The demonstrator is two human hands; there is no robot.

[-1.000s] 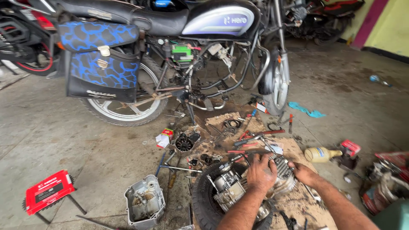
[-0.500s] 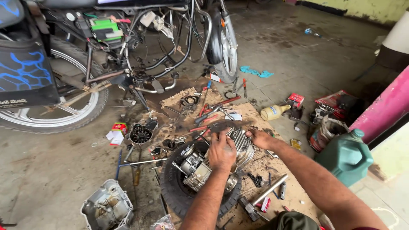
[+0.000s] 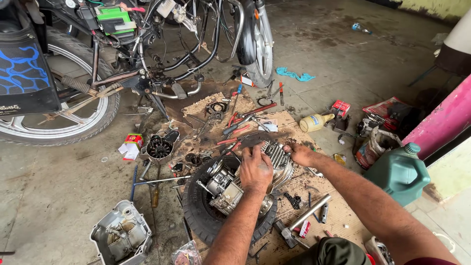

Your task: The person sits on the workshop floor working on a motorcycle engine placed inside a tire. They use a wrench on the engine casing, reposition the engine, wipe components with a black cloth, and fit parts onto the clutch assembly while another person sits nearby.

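Engine (image 3: 230, 189) out, sat on an old tyre (image 3: 198, 216), side cover (image 3: 121, 238) already off. Left hand (image 3: 256, 169) pressed flat on top, right hand (image 3: 299, 153) cupping the finned cylinder (image 3: 275, 154). Stripped bike (image 3: 147, 54) beyond, plenty left.

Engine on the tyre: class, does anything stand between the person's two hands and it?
Nothing visible does. The left hand lies flat on top of the engine, and the right hand touches its finned end. The engine rests on a black tyre, with loose tools around it.
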